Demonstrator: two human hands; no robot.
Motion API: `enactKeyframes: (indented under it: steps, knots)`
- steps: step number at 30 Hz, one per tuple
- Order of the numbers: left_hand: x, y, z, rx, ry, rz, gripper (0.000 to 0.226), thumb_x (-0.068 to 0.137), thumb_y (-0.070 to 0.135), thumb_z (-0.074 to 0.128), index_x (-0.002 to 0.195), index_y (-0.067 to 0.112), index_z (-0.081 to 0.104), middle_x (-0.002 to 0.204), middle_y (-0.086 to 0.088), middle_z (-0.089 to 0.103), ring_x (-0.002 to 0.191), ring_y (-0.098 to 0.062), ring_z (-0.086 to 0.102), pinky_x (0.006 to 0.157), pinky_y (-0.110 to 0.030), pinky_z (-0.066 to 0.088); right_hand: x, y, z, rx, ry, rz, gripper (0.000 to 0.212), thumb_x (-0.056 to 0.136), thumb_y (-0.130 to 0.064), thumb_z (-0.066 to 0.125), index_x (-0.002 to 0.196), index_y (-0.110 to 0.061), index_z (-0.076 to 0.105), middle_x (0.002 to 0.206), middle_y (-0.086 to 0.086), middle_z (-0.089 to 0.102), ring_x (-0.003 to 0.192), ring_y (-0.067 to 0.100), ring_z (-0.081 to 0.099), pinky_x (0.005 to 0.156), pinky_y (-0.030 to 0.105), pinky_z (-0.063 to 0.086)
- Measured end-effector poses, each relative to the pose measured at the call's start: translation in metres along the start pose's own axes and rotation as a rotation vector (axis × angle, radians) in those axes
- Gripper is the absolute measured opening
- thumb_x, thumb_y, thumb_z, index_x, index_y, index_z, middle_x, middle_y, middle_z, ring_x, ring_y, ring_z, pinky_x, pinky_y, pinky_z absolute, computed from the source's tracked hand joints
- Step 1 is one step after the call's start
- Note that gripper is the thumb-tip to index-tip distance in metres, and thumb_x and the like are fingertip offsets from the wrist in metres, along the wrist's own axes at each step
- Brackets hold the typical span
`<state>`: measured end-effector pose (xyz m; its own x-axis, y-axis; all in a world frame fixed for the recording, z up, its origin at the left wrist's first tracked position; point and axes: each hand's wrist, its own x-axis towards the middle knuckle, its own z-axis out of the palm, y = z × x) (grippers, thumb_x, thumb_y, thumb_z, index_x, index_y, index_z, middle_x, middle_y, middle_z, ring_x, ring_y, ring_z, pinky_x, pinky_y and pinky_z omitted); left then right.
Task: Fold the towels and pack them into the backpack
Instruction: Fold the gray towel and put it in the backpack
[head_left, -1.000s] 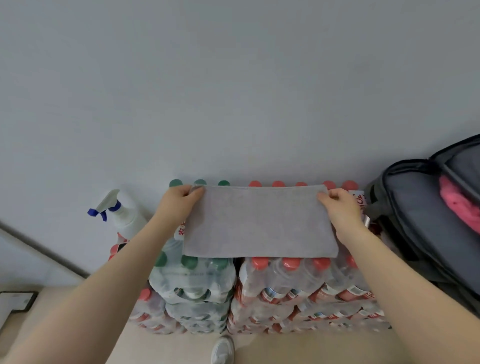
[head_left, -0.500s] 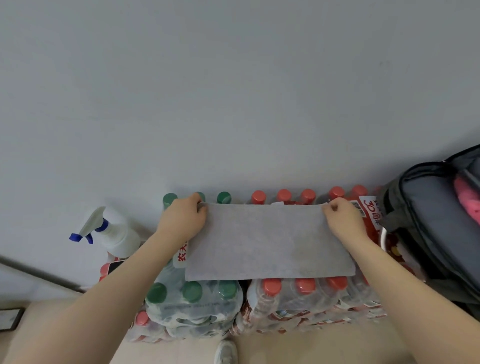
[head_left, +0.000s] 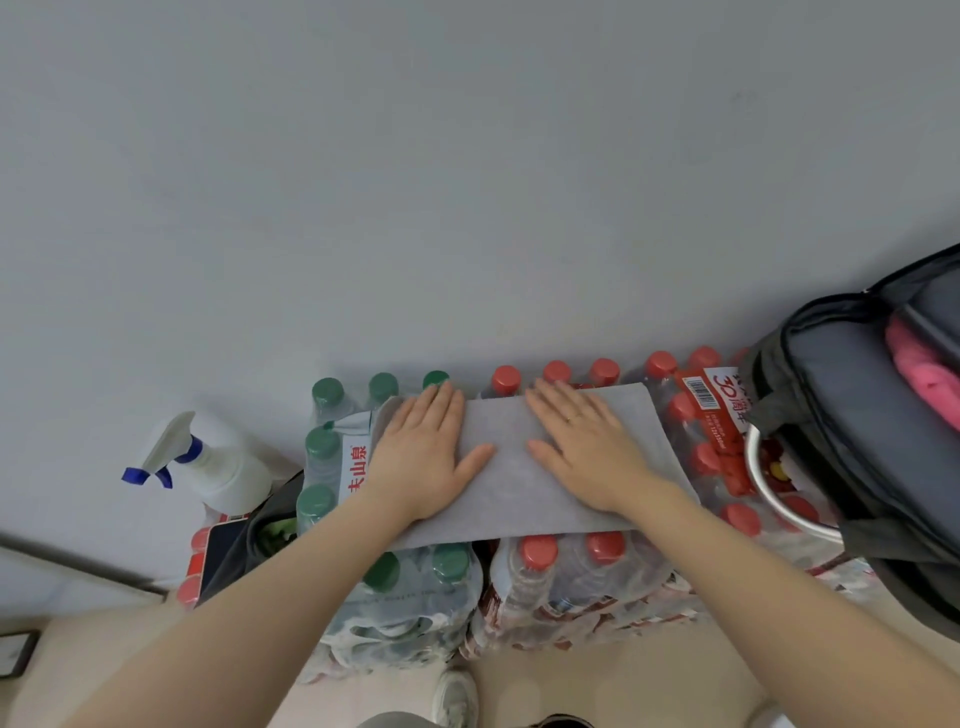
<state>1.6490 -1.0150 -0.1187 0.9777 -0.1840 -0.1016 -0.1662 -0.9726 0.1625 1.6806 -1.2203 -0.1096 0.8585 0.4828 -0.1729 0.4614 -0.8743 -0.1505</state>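
Shrink-wrapped packs of water bottles (head_left: 561, 582), stacked against a plain grey wall, serve as the work surface, and the grey towel (head_left: 511, 486) lies flat across their caps, folded into a long strip that spans a green-capped pack and the red-capped pack beside it. Both hands lie flat on it with straight fingers, gripping nothing: the left hand (head_left: 423, 457) presses the strip's left part, the right hand (head_left: 584, 447) its middle, thumbs pointing toward each other with a bare patch of cloth between them. It looks like a smoothing press to set the crease

Judging by the shape, this towel has at least one fold in it and probably needs another to get compact enough for packing. At the right edge the dark backpack (head_left: 852, 431) stands open, touching the bottle packs, with something pink (head_left: 922, 374) already tucked inside; that may be a towel packed before this one, though I cannot tell for sure. So part of the job seems done, and the grey towel has yet to go in

Off to the left stands a white spray bottle (head_left: 208, 465) with a blue trigger, well apart from the towel. A pale shoe (head_left: 454, 696) shows on the floor below
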Motion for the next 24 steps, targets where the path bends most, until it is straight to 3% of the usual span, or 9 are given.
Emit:
enactKeyframes:
  steps: [2, 4, 9, 13, 16, 20, 24]
  knots:
    - [-0.003, -0.003, -0.001, 0.016, 0.017, -0.053, 0.106, 0.064, 0.074, -0.012, 0.148, 0.012, 0.004, 0.158, -0.005, 0.002, 0.145, -0.019, 0.003, 0.117, -0.033, -0.001, -0.011, 0.027, -0.003, 0.007, 0.007, 0.127, 0.079, 0.079, -0.061, -0.002, 0.149, -0.023, 0.001, 0.158, -0.004, -0.003, 0.146, 0.013, -0.003, 0.116, 0.031, -0.003]
    - [-0.006, 0.0, -0.002, 0.015, 0.019, -0.119, 0.104, 0.064, 0.072, -0.01, 0.148, 0.011, 0.003, 0.158, -0.008, 0.002, 0.145, -0.021, 0.003, 0.117, -0.035, -0.001, -0.025, 0.044, -0.006, 0.173, 0.009, 0.251, 0.062, 0.097, -0.048, 0.016, 0.149, -0.018, 0.002, 0.158, -0.001, -0.003, 0.146, 0.017, 0.002, 0.116, 0.03, 0.003]
    - [-0.008, 0.017, -0.008, -0.008, 0.056, -0.262, 0.105, 0.063, 0.069, -0.013, 0.147, 0.008, 0.001, 0.157, -0.01, -0.006, 0.145, -0.025, -0.005, 0.117, -0.038, -0.002, -0.04, 0.04, -0.017, 0.67, 0.071, 0.439, 0.057, 0.099, -0.024, 0.038, 0.147, -0.008, 0.012, 0.155, 0.01, 0.016, 0.14, 0.026, 0.024, 0.113, 0.035, 0.022]
    - [-0.01, 0.056, -0.007, -0.053, 0.085, -0.069, 0.1, 0.067, 0.075, -0.01, 0.148, 0.017, -0.003, 0.157, 0.001, -0.012, 0.144, -0.019, -0.012, 0.116, -0.035, -0.006, -0.043, 0.05, -0.026, 0.788, 0.071, 0.607, 0.049, 0.094, -0.017, 0.045, 0.138, 0.0, 0.03, 0.136, 0.019, 0.044, 0.12, 0.033, 0.047, 0.097, 0.04, 0.043]
    - [-0.003, 0.084, -0.006, -0.062, 0.06, 0.106, 0.097, 0.07, 0.078, -0.003, 0.148, 0.02, -0.002, 0.152, 0.007, -0.017, 0.145, -0.016, -0.01, 0.115, -0.03, -0.007, -0.051, 0.052, -0.033, 1.055, 0.031, 0.683, 0.037, 0.093, -0.014, 0.049, 0.126, 0.0, 0.042, 0.119, 0.017, 0.054, 0.099, 0.028, 0.056, 0.078, 0.036, 0.048]
    - [0.006, 0.098, 0.004, 0.017, -0.038, 0.124, 0.098, 0.063, 0.073, -0.006, 0.147, 0.024, -0.006, 0.157, 0.001, -0.009, 0.145, -0.015, -0.007, 0.114, -0.03, -0.011, -0.061, 0.052, -0.049, 1.377, 0.0, 0.647, 0.016, 0.09, -0.007, 0.055, 0.104, -0.001, 0.057, 0.095, 0.014, 0.064, 0.078, 0.023, 0.06, 0.065, 0.032, 0.051]
    - [0.007, 0.1, 0.002, -0.007, -0.088, 0.112, 0.098, 0.063, 0.074, -0.001, 0.148, 0.024, -0.003, 0.158, 0.001, -0.004, 0.145, -0.015, -0.004, 0.115, -0.031, -0.009, -0.059, 0.041, -0.058, 1.094, 0.132, 0.425, 0.014, 0.087, -0.009, 0.056, 0.098, -0.003, 0.06, 0.102, 0.016, 0.066, 0.09, 0.028, 0.063, 0.079, 0.044, 0.053]
